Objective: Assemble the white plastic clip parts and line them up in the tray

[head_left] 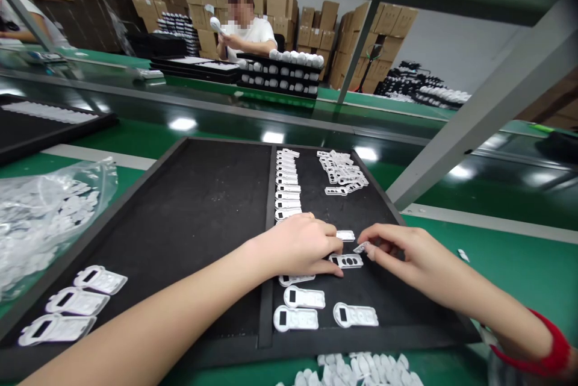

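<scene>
My left hand point(309, 245) reaches across the black tray, its thumb and fingers closed around the left end of a white plastic cover point(350, 261) with dark openings. My right hand point(401, 247) pinches a small white plastic piece point(361, 247) between thumb and fingertips, just above that cover's right end. Behind my left fingers another white piece point(346, 235) lies flat, partly hidden. Nearer to me are loose white covers, among them one with a rounded end and dark window point(359, 315) and one beside the divider point(298, 318).
The black tray point(266, 338) has a raised middle divider. A row of covers point(288, 187) lines it; a pile of white frames point(341, 168) lies at the back right. Left stands a plastic bag of white parts point(49, 211). A slanted metal post point(456, 109) rises right. A co-worker point(248, 37) sits opposite.
</scene>
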Action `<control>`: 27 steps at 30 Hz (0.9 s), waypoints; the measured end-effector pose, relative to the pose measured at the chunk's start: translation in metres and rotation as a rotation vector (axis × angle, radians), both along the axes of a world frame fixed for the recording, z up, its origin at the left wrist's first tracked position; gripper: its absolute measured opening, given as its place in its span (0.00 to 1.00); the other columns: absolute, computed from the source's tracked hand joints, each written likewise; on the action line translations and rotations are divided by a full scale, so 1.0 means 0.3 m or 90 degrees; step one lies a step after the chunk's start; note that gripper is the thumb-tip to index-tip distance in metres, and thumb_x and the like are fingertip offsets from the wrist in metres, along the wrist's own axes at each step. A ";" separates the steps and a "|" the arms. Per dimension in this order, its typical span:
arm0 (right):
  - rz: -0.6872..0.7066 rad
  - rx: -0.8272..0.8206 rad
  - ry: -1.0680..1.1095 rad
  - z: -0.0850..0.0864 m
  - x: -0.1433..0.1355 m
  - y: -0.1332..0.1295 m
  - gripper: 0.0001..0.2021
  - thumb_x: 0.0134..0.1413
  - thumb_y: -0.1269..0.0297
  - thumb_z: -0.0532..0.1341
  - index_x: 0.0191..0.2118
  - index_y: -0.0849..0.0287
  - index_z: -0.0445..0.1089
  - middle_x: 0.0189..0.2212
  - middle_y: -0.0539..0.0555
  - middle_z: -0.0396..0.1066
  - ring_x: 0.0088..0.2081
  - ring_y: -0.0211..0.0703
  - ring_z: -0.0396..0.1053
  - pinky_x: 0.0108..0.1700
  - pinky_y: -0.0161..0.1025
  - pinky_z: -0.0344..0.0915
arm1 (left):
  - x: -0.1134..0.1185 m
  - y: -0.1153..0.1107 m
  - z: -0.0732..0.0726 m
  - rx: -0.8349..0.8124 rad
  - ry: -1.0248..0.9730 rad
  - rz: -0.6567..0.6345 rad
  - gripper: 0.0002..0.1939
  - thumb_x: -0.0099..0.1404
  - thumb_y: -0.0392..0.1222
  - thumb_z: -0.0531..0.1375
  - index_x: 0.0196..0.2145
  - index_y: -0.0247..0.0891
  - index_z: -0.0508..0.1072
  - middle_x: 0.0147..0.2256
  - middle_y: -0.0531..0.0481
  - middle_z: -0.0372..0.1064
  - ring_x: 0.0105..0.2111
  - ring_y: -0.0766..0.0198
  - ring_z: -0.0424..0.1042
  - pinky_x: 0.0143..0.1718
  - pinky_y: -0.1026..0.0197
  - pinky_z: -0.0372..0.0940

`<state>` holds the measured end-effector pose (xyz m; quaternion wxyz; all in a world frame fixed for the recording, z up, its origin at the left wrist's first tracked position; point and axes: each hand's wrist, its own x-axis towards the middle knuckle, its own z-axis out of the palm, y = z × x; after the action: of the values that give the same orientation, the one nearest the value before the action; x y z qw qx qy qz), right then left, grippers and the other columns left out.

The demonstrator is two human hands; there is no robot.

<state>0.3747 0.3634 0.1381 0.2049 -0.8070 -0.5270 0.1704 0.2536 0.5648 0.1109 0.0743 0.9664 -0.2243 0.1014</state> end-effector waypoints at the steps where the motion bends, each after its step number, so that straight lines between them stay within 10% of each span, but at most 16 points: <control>1: -0.003 -0.015 0.018 -0.001 -0.002 0.002 0.10 0.63 0.58 0.53 0.40 0.51 0.71 0.26 0.48 0.71 0.26 0.39 0.68 0.27 0.34 0.63 | 0.002 -0.001 -0.003 0.002 0.000 0.001 0.16 0.63 0.55 0.63 0.38 0.39 0.76 0.33 0.51 0.72 0.33 0.60 0.72 0.36 0.59 0.62; 27: 0.001 -0.039 -0.021 -0.058 -0.054 0.023 0.09 0.64 0.64 0.54 0.34 0.55 0.68 0.39 0.50 0.69 0.38 0.42 0.68 0.42 0.42 0.64 | 0.005 0.001 -0.022 -0.027 -0.019 -0.027 0.15 0.63 0.53 0.63 0.40 0.39 0.75 0.34 0.52 0.74 0.34 0.61 0.73 0.36 0.58 0.61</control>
<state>0.3585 0.3702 0.1208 0.1713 -0.8151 -0.5256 0.1733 0.2553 0.5652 0.1043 0.0936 0.9580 -0.2433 0.1193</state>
